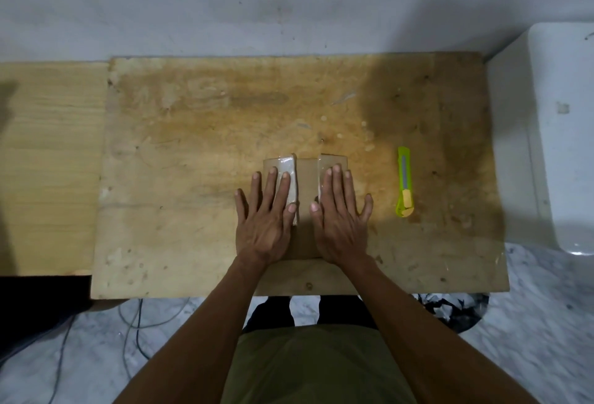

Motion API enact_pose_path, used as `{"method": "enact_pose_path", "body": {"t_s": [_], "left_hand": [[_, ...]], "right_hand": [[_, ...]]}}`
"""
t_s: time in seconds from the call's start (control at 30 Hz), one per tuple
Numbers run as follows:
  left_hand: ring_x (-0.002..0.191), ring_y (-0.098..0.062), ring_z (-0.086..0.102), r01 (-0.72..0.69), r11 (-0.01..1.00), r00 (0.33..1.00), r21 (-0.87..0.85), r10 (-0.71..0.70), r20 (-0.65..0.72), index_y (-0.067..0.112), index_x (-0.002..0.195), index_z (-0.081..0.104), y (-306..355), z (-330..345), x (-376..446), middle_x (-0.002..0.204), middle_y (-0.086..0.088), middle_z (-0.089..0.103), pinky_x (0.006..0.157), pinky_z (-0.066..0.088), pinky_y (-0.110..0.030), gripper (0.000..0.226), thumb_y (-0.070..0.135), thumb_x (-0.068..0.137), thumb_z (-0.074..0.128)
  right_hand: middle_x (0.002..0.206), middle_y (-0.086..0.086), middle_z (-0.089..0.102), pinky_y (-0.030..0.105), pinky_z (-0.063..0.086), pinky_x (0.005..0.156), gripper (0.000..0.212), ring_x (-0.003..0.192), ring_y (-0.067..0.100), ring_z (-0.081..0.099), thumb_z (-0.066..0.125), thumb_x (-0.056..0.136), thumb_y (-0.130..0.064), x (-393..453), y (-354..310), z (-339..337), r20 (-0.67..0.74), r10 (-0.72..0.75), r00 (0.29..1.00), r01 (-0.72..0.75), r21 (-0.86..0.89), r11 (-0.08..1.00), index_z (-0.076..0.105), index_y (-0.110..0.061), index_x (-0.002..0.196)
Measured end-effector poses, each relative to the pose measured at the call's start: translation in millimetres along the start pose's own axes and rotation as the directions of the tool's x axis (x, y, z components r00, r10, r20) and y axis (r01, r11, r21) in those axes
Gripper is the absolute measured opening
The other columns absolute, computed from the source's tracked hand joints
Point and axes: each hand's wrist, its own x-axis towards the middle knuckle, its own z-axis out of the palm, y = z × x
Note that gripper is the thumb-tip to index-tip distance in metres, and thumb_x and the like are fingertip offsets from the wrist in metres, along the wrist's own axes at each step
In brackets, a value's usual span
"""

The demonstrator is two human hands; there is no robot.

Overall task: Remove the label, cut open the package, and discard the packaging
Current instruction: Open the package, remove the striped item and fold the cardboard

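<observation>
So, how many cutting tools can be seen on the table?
1. The green utility knife lies on the table, to the right of the right hand. None is visible elsewhere.

I'm seeing matt brown cardboard on the package (307, 197), glossy tape shining across it. Stained, rough plywood table (199, 133); glossy plastic cutter (404, 182).

No readable text anywhere — package (307, 197) and cutter (404, 182) alike show none
</observation>
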Motion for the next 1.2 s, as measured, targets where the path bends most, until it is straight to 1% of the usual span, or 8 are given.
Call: {"method": "enact_pose_path", "body": {"t_s": [0.27,0.47,0.6,0.77,0.9,0.97,1.07,1.2], "left_hand": [[0.153,-0.023,-0.019,0.037,0.998,0.999,0.041,-0.036,-0.030,0.036,0.156,-0.012,1,10,1,0.166,0.006,-0.018,0.121,-0.008,-0.059,0.059,0.051,0.105,0.013],[0.155,-0.028,0.002,0.038,0.994,0.987,0.106,-0.021,-0.157,0.031,0.159,0.010,4,19,1,0.168,-0.001,0.005,0.119,0.006,-0.064,0.059,0.048,0.105,0.026],[0.155,-0.030,0.010,0.043,0.991,0.976,0.128,-0.014,-0.219,0.030,0.158,0.019,4,21,1,0.167,-0.004,0.014,0.118,0.010,-0.066,0.057,0.046,0.105,0.030],[0.155,-0.030,0.003,0.065,0.992,0.986,0.105,-0.048,-0.159,0.035,0.158,0.012,5,19,0,0.168,-0.007,0.006,0.118,0.005,-0.066,0.056,0.050,0.105,0.022],[0.155,-0.029,-0.003,0.183,0.983,0.978,0.017,-0.180,-0.102,0.042,0.157,0.002,12,15,-6,0.168,-0.007,-0.002,0.119,-0.002,-0.064,0.058,0.058,0.103,0.014],[0.155,-0.027,-0.009,0.229,0.972,0.970,-0.046,-0.232,-0.076,0.043,0.156,-0.002,16,13,-8,0.168,-0.003,-0.006,0.119,-0.008,-0.061,0.060,0.061,0.101,0.015],[0.153,-0.023,-0.020,0.230,0.970,0.971,-0.079,-0.234,-0.041,0.046,0.155,-0.008,16,11,-8,0.167,0.003,-0.014,0.117,-0.016,-0.059,0.061,0.063,0.101,0.015],[0.152,-0.018,-0.023,0.238,0.967,0.970,-0.090,-0.242,-0.032,0.050,0.152,-0.012,16,11,-7,0.166,0.007,-0.019,0.113,-0.020,-0.058,0.059,0.063,0.101,0.014]], "right_hand": [[0.166,0.002,0.006,0.061,0.006,0.117,0.059,0.153,0.022,0.000,0.017,0.101,-0.046,3,-1,9,-0.007,0.046,0.999,-0.046,-0.100,0.994,0.011,-0.026,0.157],[0.166,0.000,0.007,0.060,0.003,0.118,0.057,0.153,0.021,0.000,0.023,0.103,-0.043,3,-2,12,-0.030,0.047,0.998,-0.049,-0.090,0.995,0.012,-0.028,0.156],[0.166,0.001,0.008,0.061,0.004,0.117,0.057,0.153,0.022,0.002,0.023,0.102,-0.044,4,-3,14,-0.052,0.040,0.998,-0.045,-0.086,0.995,0.014,-0.027,0.156],[0.165,0.001,0.012,0.060,0.002,0.118,0.057,0.153,0.022,0.005,0.023,0.102,-0.043,4,-1,15,-0.081,0.038,0.996,-0.046,-0.091,0.995,0.016,-0.028,0.156],[0.165,-0.002,0.015,0.060,0.005,0.118,0.054,0.153,0.019,0.006,0.023,0.102,-0.041,4,0,12,-0.091,0.045,0.995,-0.040,0.058,0.998,0.023,-0.030,0.154],[0.164,0.001,0.017,0.059,0.006,0.119,0.053,0.153,0.020,0.006,0.029,0.101,-0.044,2,-1,11,-0.129,0.110,0.985,-0.091,0.146,0.985,0.030,-0.031,0.152],[0.161,0.010,0.025,0.060,0.013,0.117,0.057,0.152,0.025,0.012,0.043,0.097,-0.052,-1,-4,13,-0.191,0.244,0.951,-0.206,0.197,0.958,0.038,-0.027,0.149],[0.158,0.009,0.033,0.060,0.014,0.117,0.056,0.151,0.025,0.017,0.048,0.097,-0.051,0,-4,19,-0.224,0.199,0.954,-0.164,0.166,0.972,0.042,-0.026,0.147]]}}
